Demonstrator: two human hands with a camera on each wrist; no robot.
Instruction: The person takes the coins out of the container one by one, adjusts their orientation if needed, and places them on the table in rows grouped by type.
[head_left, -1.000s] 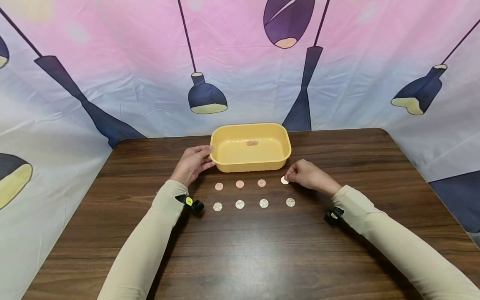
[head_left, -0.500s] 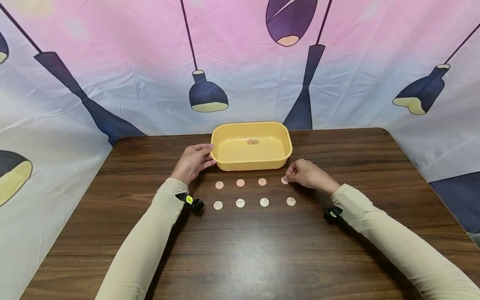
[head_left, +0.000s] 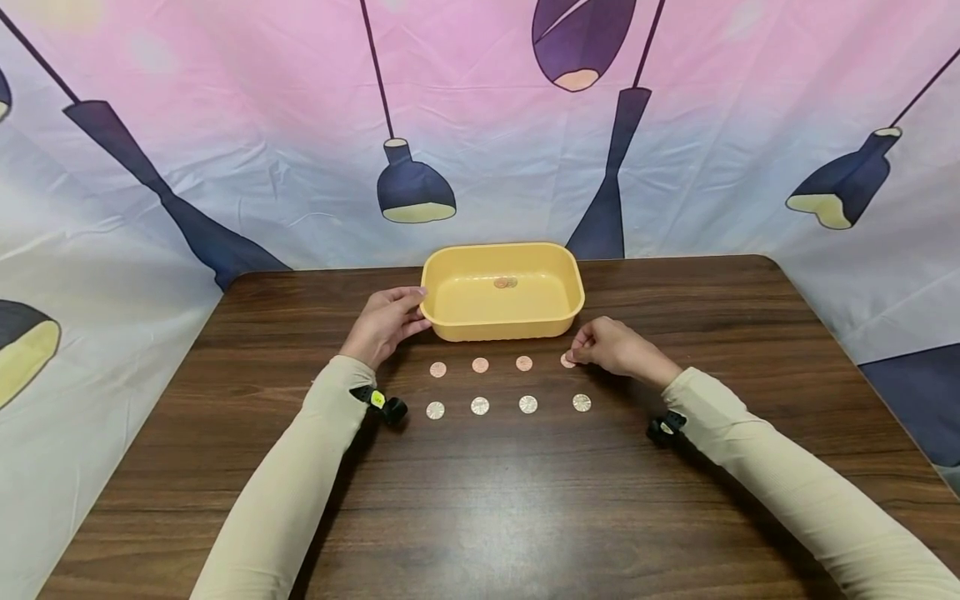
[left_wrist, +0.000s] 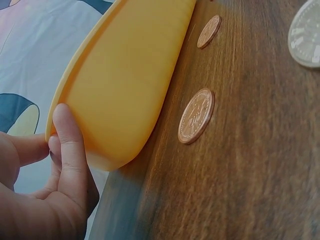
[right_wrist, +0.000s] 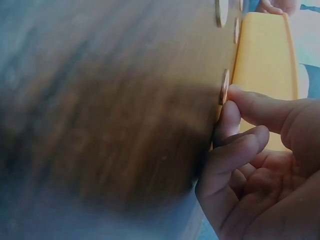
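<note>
My left hand [head_left: 382, 327] grips the left end of a yellow plastic tub [head_left: 502, 329]; in the left wrist view its thumb and fingers pinch the tub's rim [left_wrist: 75, 65]. Past the tub's near right corner, my right hand [head_left: 617, 347] pinches a copper coin [head_left: 567, 361] between thumb and finger. That coin [right_wrist: 225, 87] is at the table surface in the right wrist view, partly covered by the fingertips. Left of it in the same row lie several copper coins, such as this copper coin [head_left: 523, 363]. A nearer row holds several silver coins, among them this silver coin [head_left: 528, 404].
Inside the tub, a copper coin [head_left: 501, 282] and a duller yellowish coin [head_left: 512, 282] lie side by side by the back wall. The brown wooden table [head_left: 480, 508] ends behind the tub at a lamp-patterned cloth [head_left: 495, 150].
The coin at my right fingertips looked bright and pale a second ago and now shows copper. Both hands and the tub have stayed nearly in place; the view shifted slightly.
</note>
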